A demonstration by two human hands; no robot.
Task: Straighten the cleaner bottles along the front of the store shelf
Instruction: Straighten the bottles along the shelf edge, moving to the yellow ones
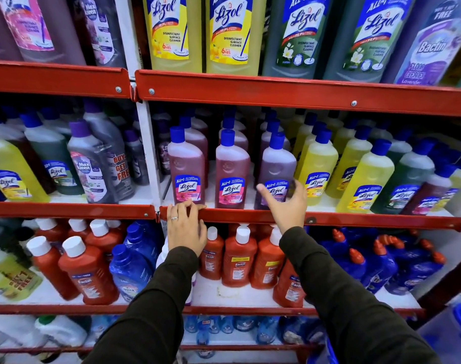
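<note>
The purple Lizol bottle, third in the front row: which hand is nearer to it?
Right. The right hand is spread open directly before the purple Lizol bottle; the left hand rests on the red shelf rail, two bottles left.

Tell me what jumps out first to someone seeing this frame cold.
Two dark-sleeved arms reach up from the bottom centre: the left hand rests its fingers on the red shelf lip, and the right hand, open, is at the purple Lizol bottle. Left of that bottle, two pink Lizol bottles stand upright at the front of the middle shelf. Tall yellow Lizol bottles fill the shelf above.
</note>
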